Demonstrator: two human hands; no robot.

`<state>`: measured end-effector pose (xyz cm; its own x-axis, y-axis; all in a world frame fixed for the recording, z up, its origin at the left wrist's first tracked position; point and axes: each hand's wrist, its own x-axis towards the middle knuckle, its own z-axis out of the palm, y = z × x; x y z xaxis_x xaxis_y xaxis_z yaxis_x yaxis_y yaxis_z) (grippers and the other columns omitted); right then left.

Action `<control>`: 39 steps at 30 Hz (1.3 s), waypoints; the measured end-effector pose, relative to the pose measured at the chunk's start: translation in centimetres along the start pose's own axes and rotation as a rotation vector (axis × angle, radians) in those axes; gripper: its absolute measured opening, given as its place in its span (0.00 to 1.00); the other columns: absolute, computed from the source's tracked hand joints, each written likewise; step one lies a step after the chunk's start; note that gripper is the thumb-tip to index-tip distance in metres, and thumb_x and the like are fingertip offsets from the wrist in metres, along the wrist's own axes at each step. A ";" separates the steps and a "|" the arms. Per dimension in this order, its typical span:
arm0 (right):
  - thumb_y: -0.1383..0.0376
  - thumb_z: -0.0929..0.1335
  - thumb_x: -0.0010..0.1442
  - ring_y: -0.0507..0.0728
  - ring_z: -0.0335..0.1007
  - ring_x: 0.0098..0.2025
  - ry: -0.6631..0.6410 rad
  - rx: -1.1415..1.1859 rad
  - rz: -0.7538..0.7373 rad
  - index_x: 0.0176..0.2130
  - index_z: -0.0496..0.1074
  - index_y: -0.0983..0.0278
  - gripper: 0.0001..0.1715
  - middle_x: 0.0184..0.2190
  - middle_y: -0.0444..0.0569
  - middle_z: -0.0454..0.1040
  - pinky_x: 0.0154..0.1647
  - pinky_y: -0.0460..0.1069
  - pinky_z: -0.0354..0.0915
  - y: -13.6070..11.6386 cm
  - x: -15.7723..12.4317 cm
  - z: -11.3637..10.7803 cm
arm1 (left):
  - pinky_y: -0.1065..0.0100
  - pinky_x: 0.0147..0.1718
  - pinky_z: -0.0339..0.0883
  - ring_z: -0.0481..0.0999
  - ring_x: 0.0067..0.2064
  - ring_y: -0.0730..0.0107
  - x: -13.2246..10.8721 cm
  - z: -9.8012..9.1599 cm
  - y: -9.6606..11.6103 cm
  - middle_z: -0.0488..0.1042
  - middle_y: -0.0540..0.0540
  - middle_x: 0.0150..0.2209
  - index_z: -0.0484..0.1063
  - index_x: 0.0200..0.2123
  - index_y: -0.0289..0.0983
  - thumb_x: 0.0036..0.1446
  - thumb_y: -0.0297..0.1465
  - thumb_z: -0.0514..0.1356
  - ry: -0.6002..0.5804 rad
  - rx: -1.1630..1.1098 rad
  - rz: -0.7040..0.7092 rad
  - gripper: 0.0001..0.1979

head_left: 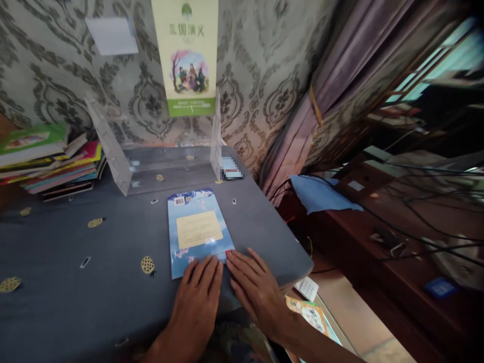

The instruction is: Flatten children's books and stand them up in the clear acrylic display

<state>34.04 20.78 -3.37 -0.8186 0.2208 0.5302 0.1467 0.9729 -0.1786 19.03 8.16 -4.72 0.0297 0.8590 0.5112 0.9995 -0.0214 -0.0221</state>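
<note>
A blue book (200, 204) lies upside down from top to bottom unknown, its cover showing a cream text panel, a barcode near the far edge and a small red mark at the near right corner. My left hand (198, 297) rests with outstretched fingers on the book's near edge. Beside it, my right hand (257, 287) lies flat, fingertips touching the near right corner. Neither hand is wrapped around the book. Under both hands, part of the near edge is hidden.
Behind the book stands a clear acrylic rack (170, 174). Stacked books (64, 166) sit at the far left of the grey-clothed table (117, 302). A green poster (191, 60) hangs on the wall. To the right are a curtain (298, 126) and a brown cabinet (340, 227) with cables.
</note>
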 end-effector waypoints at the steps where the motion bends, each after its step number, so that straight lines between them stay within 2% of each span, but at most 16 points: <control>1: 0.72 0.61 0.67 0.61 0.75 0.56 -0.003 0.001 -0.007 0.63 0.66 0.66 0.26 0.54 0.58 0.77 0.60 0.64 0.69 -0.2 0.2 -0.2 | 0.56 0.55 0.65 0.73 0.56 0.60 -0.1 0.1 -0.1 0.76 0.39 0.55 0.71 0.56 0.32 0.65 0.23 0.46 0.026 -0.002 0.004 0.21; 7: 0.73 0.62 0.65 0.60 0.74 0.56 0.028 0.038 -0.049 0.58 0.71 0.70 0.23 0.53 0.58 0.78 0.58 0.55 0.73 -0.5 0.6 0.4 | 0.62 0.51 0.68 0.76 0.51 0.61 -0.8 1.8 -0.8 0.80 0.41 0.48 0.74 0.50 0.34 0.63 0.22 0.47 0.217 0.038 0.044 0.20; 10: 0.74 0.61 0.64 0.60 0.74 0.56 0.053 0.046 -0.065 0.60 0.70 0.68 0.26 0.52 0.57 0.79 0.58 0.55 0.73 -0.1 0.3 1.0 | 0.63 0.49 0.68 0.77 0.48 0.63 -0.7 2.7 -0.7 0.81 0.43 0.44 0.76 0.47 0.35 0.63 0.21 0.47 0.314 0.026 0.017 0.19; 13: 0.74 0.62 0.64 0.60 0.74 0.56 0.061 0.054 -0.064 0.60 0.70 0.68 0.26 0.52 0.57 0.78 0.58 0.54 0.72 0.0 0.3 1.0 | 0.63 0.48 0.69 0.78 0.46 0.63 -0.4 2.7 -0.7 0.81 0.43 0.43 0.76 0.45 0.35 0.64 0.21 0.46 0.347 0.027 0.003 0.20; 18: 0.72 0.62 0.66 0.60 0.75 0.54 0.031 0.102 -0.050 0.58 0.71 0.68 0.23 0.52 0.58 0.78 0.56 0.56 0.74 -1.0 1.0 0.6 | 0.65 0.46 0.71 0.77 0.47 0.64 -1.2 1.4 -1.7 0.80 0.42 0.43 0.77 0.46 0.34 0.66 0.22 0.46 0.253 0.090 0.080 0.19; 25: 0.73 0.64 0.65 0.60 0.75 0.52 0.018 0.120 -0.066 0.60 0.69 0.64 0.26 0.50 0.56 0.79 0.51 0.56 0.75 -1.7 1.5 1.7 | 0.61 0.48 0.68 0.76 0.49 0.61 -2.6 0.8 -1.8 0.80 0.40 0.45 0.76 0.48 0.34 0.63 0.21 0.47 0.232 0.057 0.012 0.19; 31: 0.73 0.62 0.67 0.62 0.74 0.52 -0.048 0.137 -0.114 0.62 0.68 0.66 0.26 0.50 0.57 0.78 0.50 0.59 0.75 -1.6 2.1 1.1 | 0.57 0.53 0.66 0.73 0.53 0.57 -2.3 -1.3 -0.7 0.77 0.36 0.51 0.72 0.54 0.28 0.64 0.21 0.48 0.025 -0.010 -0.079 0.19; 34: 0.72 0.62 0.67 0.63 0.73 0.53 -0.086 0.160 -0.145 0.63 0.67 0.66 0.26 0.51 0.58 0.78 0.51 0.60 0.74 -1.8 2.7 1.2 | 0.56 0.54 0.66 0.73 0.53 0.56 -2.6 -2.2 -0.8 0.76 0.35 0.51 0.70 0.55 0.26 0.66 0.22 0.48 -0.036 -0.038 -0.125 0.19; 39: 0.72 0.62 0.68 0.63 0.72 0.51 -0.107 0.177 -0.186 0.63 0.67 0.68 0.25 0.51 0.58 0.78 0.50 0.60 0.74 -1.8 3.1 2.1 | 0.54 0.55 0.66 0.73 0.53 0.56 -3.2 -2.6 -1.1 0.77 0.35 0.51 0.70 0.56 0.26 0.66 0.22 0.47 -0.022 -0.028 -0.148 0.19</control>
<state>30.13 19.55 -3.14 -0.8779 0.0215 0.4783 -0.1036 0.9668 -0.2335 17.84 4.11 -4.11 -0.1178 0.8649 0.4879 0.9928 0.0924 0.0759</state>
